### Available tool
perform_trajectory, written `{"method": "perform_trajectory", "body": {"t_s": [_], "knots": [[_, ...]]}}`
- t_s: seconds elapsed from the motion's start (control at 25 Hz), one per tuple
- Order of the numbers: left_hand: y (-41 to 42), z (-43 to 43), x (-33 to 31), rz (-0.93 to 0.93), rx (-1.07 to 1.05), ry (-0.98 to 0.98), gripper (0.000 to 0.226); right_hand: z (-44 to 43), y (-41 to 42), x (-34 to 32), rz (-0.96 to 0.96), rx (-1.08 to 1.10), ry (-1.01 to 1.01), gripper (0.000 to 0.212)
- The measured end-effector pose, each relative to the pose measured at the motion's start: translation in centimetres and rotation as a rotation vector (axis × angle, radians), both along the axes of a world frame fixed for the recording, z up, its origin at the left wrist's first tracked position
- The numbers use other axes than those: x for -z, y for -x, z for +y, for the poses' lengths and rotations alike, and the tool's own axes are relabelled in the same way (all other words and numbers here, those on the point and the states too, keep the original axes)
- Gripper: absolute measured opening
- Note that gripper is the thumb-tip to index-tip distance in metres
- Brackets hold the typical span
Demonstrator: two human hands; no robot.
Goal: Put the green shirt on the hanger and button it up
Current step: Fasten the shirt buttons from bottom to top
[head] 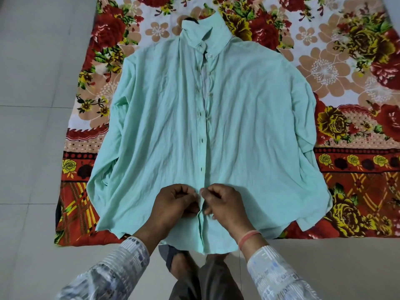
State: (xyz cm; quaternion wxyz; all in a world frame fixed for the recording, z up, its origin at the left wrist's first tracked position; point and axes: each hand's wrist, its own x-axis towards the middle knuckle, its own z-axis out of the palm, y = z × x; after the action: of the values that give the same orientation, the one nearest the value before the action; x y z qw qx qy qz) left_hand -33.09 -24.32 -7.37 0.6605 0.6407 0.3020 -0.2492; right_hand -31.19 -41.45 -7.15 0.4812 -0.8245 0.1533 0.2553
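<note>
The pale green shirt [164, 118] lies flat, front up, on a floral blanket, collar at the far end. A dark bit of the hanger [190, 19] peeks out behind the collar; the rest is hidden inside the shirt. The placket is parted near the chest, while it lies closed lower down. My left hand [175, 204] pinches the left edge of the placket near the hem. My right hand [223, 204] pinches the right edge just opposite, fingertips almost touching the left hand's. The button between them is hidden by my fingers.
The red, yellow and cream floral blanket [357, 68] lies on a pale tiled floor [32, 105]. My foot [179, 263] stands on the floor at the blanket's near edge, just below the shirt hem.
</note>
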Motion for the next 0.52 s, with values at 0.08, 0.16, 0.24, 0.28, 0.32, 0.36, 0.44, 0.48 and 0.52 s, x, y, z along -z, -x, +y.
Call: {"method": "perform_trajectory", "body": {"t_s": [0.08,0.16,0.24,0.28,0.32,0.36,0.44,0.48,0.52], "knots": [[-1.5,-0.3,-0.2,-0.094,-0.001,-0.209,0.011,-0.5,-1.8,0.7,-0.153,0.022,0.058,0.019],[-3.1,-1.1,-0.3,-0.198,-0.010,-0.351,0.014,-0.6,-3.7,1.1,-0.206,0.060,0.055,0.012],[-4.6,-2.4,-0.3,-0.240,-0.017,-0.404,0.022,0.1,-5.0,1.2,-0.227,-0.012,0.106,0.020],[-5.2,-2.9,0.0,-0.227,-0.021,-0.428,0.025,0.3,-5.4,1.6,-0.248,-0.072,0.125,0.023],[-5.8,-3.1,0.3,-0.203,-0.035,-0.449,0.024,0.6,-5.8,1.8,-0.265,-0.121,0.138,0.023],[-6.2,-3.0,0.7,-0.177,-0.058,-0.462,0.021,0.8,-6.0,2.2,-0.277,-0.155,0.127,0.020],[-6.4,-2.3,1.5,-0.108,-0.102,-0.439,0.017,0.9,-6.0,2.5,-0.276,-0.197,0.095,0.010],[-6.4,-1.9,1.7,-0.073,-0.119,-0.393,0.018,0.9,-5.9,2.5,-0.273,-0.223,0.090,0.009],[-6.4,-1.6,1.9,-0.041,-0.131,-0.332,0.018,0.6,-5.9,2.5,-0.282,-0.252,0.098,0.010]]}}
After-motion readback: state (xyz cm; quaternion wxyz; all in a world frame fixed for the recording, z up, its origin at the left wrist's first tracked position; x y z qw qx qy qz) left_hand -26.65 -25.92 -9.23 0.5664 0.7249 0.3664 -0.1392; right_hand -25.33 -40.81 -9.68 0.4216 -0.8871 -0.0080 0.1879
